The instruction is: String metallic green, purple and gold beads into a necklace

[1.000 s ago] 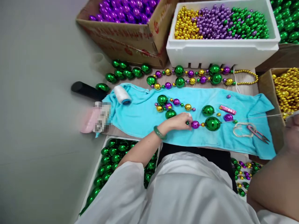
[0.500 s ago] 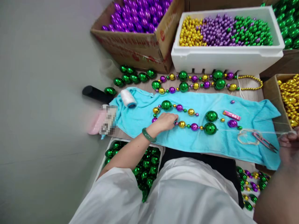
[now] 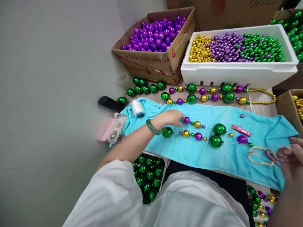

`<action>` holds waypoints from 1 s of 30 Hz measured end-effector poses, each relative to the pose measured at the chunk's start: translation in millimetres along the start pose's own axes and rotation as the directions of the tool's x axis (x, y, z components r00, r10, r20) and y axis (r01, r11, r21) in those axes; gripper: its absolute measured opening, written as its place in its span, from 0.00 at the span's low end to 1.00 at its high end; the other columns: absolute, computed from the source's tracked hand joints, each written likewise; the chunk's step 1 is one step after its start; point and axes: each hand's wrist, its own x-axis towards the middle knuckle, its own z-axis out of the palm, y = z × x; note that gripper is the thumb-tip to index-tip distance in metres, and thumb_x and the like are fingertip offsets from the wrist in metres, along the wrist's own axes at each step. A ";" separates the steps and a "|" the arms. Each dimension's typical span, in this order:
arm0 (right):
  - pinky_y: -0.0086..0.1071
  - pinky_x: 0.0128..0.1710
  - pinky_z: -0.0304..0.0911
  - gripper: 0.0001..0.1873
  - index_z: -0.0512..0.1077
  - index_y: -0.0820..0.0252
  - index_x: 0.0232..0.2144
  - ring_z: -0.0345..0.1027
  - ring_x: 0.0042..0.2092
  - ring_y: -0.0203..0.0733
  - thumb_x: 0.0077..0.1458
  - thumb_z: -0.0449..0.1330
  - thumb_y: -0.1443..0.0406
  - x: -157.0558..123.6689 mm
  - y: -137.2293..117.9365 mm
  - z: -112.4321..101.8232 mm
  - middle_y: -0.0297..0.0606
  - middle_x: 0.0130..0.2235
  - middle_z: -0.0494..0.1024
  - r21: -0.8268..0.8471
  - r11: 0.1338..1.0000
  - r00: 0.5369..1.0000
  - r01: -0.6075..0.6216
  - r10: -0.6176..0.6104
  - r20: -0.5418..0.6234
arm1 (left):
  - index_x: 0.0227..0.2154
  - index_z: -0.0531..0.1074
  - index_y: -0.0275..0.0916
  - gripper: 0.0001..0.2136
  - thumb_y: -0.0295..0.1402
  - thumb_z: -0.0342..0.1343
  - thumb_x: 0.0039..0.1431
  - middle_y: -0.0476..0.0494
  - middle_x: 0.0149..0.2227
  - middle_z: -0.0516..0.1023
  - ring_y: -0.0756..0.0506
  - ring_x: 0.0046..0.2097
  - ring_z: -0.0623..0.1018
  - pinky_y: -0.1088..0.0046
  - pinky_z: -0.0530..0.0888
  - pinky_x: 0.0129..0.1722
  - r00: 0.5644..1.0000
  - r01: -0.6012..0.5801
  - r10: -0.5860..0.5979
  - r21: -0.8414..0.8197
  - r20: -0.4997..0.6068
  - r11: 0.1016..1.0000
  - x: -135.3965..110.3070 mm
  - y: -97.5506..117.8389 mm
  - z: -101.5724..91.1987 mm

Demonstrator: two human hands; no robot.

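A strand of shiny green, gold and purple beads (image 3: 198, 136) lies doubled back in two rows on a turquoise towel (image 3: 175, 151). My left hand (image 3: 170, 118), a green bangle at its wrist, curls over the upper row, fingertips at a purple bead (image 3: 186, 120); what is under the palm is hidden. At the right edge, my right hand (image 3: 291, 154) has its fingers pinched at the thin clear thread (image 3: 251, 143) running from the strand. Pink-handled snips (image 3: 272, 156) lie partly hidden beside it, next to a loop of pale cord (image 3: 252, 160).
A white foam box (image 3: 239, 71) of small beads and a cardboard box (image 3: 144, 60) of purple beads stand behind. A finished-looking necklace (image 3: 227, 88) lies beyond the towel. On the towel are a thread spool (image 3: 138, 108) and a pink packet (image 3: 241, 130). Green beads (image 3: 148, 175) fill a container below.
My left hand has moved from the strand's lower row to its upper row, uncovering a large green bead. My right hand has come further into view over the snips. The view has shifted.
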 end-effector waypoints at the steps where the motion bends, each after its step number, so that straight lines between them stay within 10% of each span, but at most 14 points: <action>1: 0.41 0.19 0.53 0.12 0.80 0.53 0.26 0.60 0.20 0.42 0.31 0.68 0.67 -2.0 0.5 3.2 0.37 0.17 0.67 -0.001 1.000 0.999 -0.015 0.015 0.028 | 0.44 0.78 0.40 0.16 0.37 0.61 0.52 0.40 0.43 0.81 0.41 0.43 0.77 0.70 0.70 0.41 0.996 0.001 -0.001 0.003 -0.084 1.000 9.5 -3.5 -13.3; 6: 0.36 0.18 0.58 0.09 0.77 0.50 0.29 0.63 0.24 0.41 0.42 0.70 0.60 -7.7 11.4 17.9 0.36 0.20 0.68 -0.020 0.990 0.981 -0.137 0.138 0.137 | 0.41 0.79 0.37 0.13 0.35 0.53 0.60 0.39 0.42 0.81 0.43 0.44 0.77 0.69 0.71 0.46 0.796 0.023 -0.071 -0.087 -0.600 0.996 81.8 -19.7 -87.9; 9: 0.29 0.18 0.59 0.12 0.76 0.54 0.32 0.64 0.25 0.38 0.43 0.70 0.58 -9.8 24.3 27.1 0.35 0.22 0.69 0.027 0.981 0.959 -0.194 0.184 0.216 | 0.41 0.79 0.35 0.13 0.32 0.51 0.60 0.37 0.44 0.81 0.42 0.47 0.77 0.67 0.71 0.49 0.671 0.017 -0.132 -0.162 -0.730 0.987 135.4 -18.1 -129.3; 22: 0.26 0.22 0.61 0.10 0.75 0.58 0.37 0.64 0.27 0.36 0.54 0.66 0.60 -12.8 49.6 26.3 0.36 0.24 0.72 -0.088 0.984 0.914 -0.153 0.174 0.366 | 0.46 0.75 0.32 0.16 0.20 0.49 0.58 0.33 0.48 0.75 0.37 0.52 0.74 0.59 0.68 0.53 0.704 0.092 -0.220 -0.220 -0.675 0.971 291.3 27.7 -183.4; 26: 0.26 0.21 0.60 0.09 0.75 0.59 0.36 0.64 0.25 0.36 0.54 0.65 0.60 -6.2 46.5 22.2 0.36 0.23 0.72 -0.114 0.982 0.919 -0.149 0.180 0.352 | 0.41 0.75 0.33 0.14 0.17 0.52 0.53 0.35 0.45 0.74 0.37 0.51 0.73 0.58 0.67 0.53 0.667 0.031 -0.190 -0.228 -0.721 0.973 296.6 20.8 -188.7; 30: 0.25 0.21 0.60 0.08 0.75 0.58 0.36 0.64 0.25 0.35 0.54 0.65 0.61 -4.4 44.5 23.1 0.35 0.23 0.72 -0.118 0.989 0.927 -0.085 0.122 0.356 | 0.37 0.73 0.36 0.11 0.18 0.55 0.51 0.40 0.41 0.74 0.42 0.47 0.73 0.63 0.69 0.50 0.559 -0.309 -0.162 -0.386 -0.813 0.869 256.0 44.1 -175.6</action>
